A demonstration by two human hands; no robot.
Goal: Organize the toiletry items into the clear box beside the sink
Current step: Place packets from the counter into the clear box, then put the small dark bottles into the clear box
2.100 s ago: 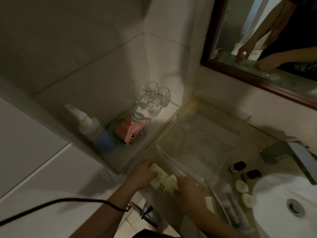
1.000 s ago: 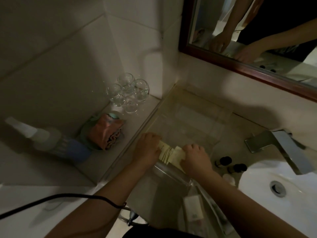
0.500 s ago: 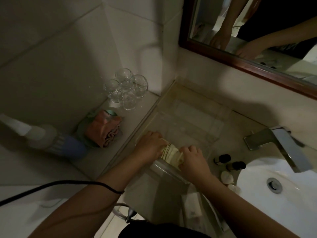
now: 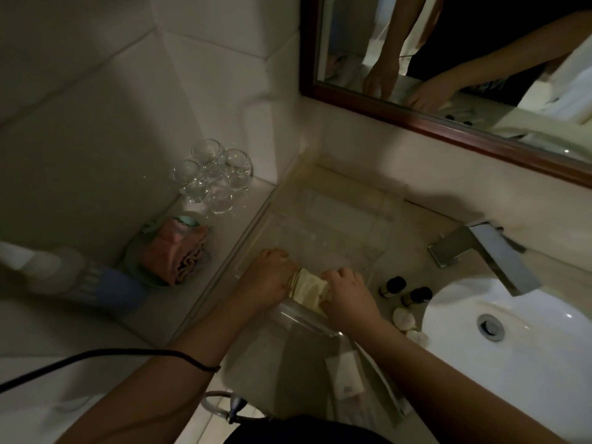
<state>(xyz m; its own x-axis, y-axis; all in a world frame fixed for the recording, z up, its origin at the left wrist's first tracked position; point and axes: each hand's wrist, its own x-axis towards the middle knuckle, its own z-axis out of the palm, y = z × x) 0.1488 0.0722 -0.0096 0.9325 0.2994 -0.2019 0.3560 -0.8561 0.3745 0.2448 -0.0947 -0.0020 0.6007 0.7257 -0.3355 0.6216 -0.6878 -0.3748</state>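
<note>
Gripping a small stack of cream packets (image 4: 309,288) from both ends, the left hand (image 4: 267,277) curls its fingers round the striped end while the right hand (image 4: 347,294) pinches the plain end with bent fingers. The cream packets look flat, papery and slightly crumpled, with thin dark-gold lines across the left end. They sit low over the near left corner of the clear box (image 4: 336,225), just past its rounded near rim; whether they touch the box floor cannot be told. The clear box is a rectangular, glossy plastic tub with straight see-through walls, standing on the pale stone surface (image 4: 413,225) between a tiled ledge (image 4: 224,251) and the white ceramic basin (image 4: 528,363). Two small bottles (image 4: 392,285) with dark round caps stand just beside the box's right wall, and near them, by the basin rim, lie round white puckered pieces (image 4: 404,318). A flat white sachet (image 4: 346,374) lies nearer the person, just beside the right forearm. An angular brushed-metal faucet (image 4: 487,251) juts over the basin. On the ledge stand clustered round glass tumblers (image 4: 213,177), a folded pink ribbed cloth (image 4: 174,251) and a blurred white-and-blue bottle (image 4: 80,277). A dark wood mirror frame (image 4: 416,118) hangs above.
</note>
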